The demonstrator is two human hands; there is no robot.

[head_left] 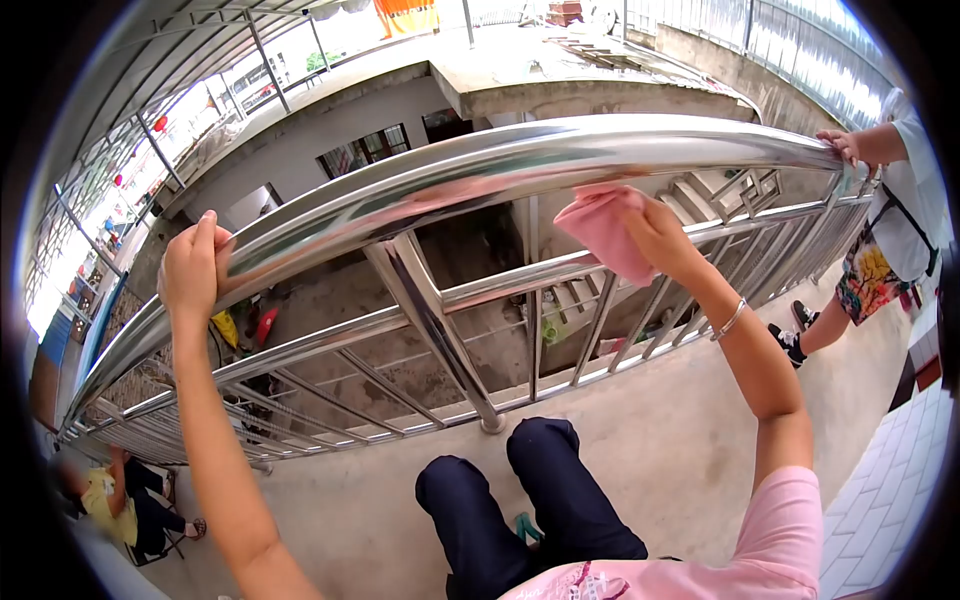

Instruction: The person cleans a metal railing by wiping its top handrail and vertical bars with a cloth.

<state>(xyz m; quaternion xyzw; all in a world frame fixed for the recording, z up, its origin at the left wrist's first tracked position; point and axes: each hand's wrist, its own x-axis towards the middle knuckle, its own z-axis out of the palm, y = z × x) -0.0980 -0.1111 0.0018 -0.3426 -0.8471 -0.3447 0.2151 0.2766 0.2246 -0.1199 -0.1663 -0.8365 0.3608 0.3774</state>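
A shiny metal railing [530,150] curves across the view at arm's height. My left hand [194,265] is closed around its top rail on the left, thumb up along the tube. On the right, my right hand [655,235] grips a pink cloth [607,232] just below the top rail. The cloth's upper edge meets the underside of the rail, and its lower part hangs loose. Under the top rail run a thinner crossbar [520,280] and thin uprights, with a thick post [430,320] between my arms.
At the far right a person's hand [845,147] rests on the same railing. Another person [125,500] sits at lower left. Beyond the railing lies a lower courtyard [350,340] with concrete steps [695,200]. A white tiled wall [895,500] stands at right.
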